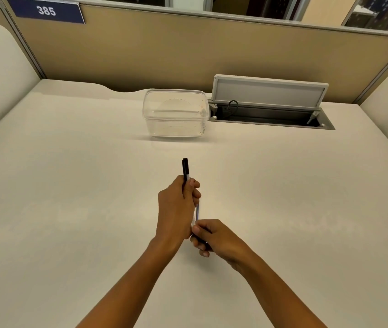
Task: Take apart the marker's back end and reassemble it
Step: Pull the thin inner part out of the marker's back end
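An office cubicle workstation. Tan fabric partition point(164, 50) w/ grey metal trim runs along the desk's far edge, meeting side panels at both corners. A blue plate point(46, 11) marked "385" in white hangs at the partition's upper left, apparently a station no. The pale desk point(70, 185) has a cable cut-out at its back edge and a recessed cable/power well point(271, 117) w/ its grey flip lid point(268, 91) standing open, a dark cord looped inside. Clear plastic container point(175, 113) sits just left of the well. Glazing shows above the partition; what lies beyond is unclear.
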